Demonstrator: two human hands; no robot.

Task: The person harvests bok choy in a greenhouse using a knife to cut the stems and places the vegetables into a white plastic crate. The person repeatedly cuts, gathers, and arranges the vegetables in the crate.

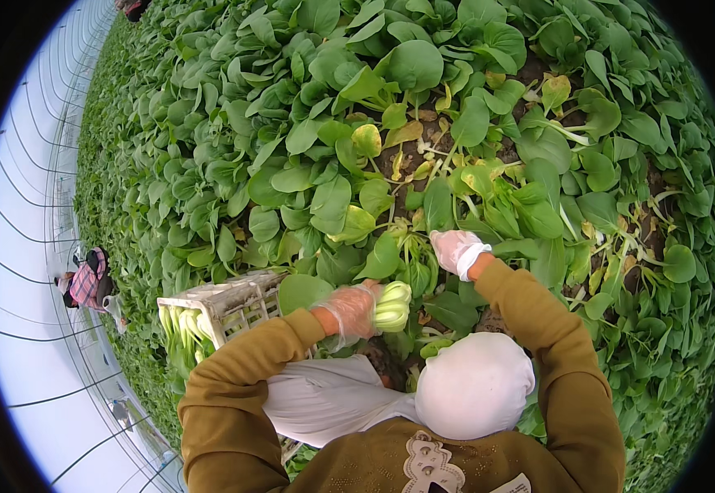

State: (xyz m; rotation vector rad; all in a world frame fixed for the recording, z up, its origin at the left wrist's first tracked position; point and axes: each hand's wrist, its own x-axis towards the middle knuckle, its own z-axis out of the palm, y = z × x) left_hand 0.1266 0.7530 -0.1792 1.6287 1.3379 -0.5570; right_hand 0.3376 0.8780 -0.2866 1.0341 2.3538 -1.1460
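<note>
In a clear plastic glove, my left hand is closed around a head of bok choy. Its pale green stalk bases face right, and a broad leaf shows on the other side of the hand. My right hand, gloved too with a white band at the wrist, is among the growing plants with its fingers curled. A dark green leaf rises just beyond those fingertips; whether they grip anything is hidden. Limp, yellowing leaves hang between the two hands.
A pale plastic crate holding bok choy stands left of my left hand. White cloth covers my bent knee close below. Dense bok choy surrounds me. One person in plaid crouches far left, beside the greenhouse's film wall.
</note>
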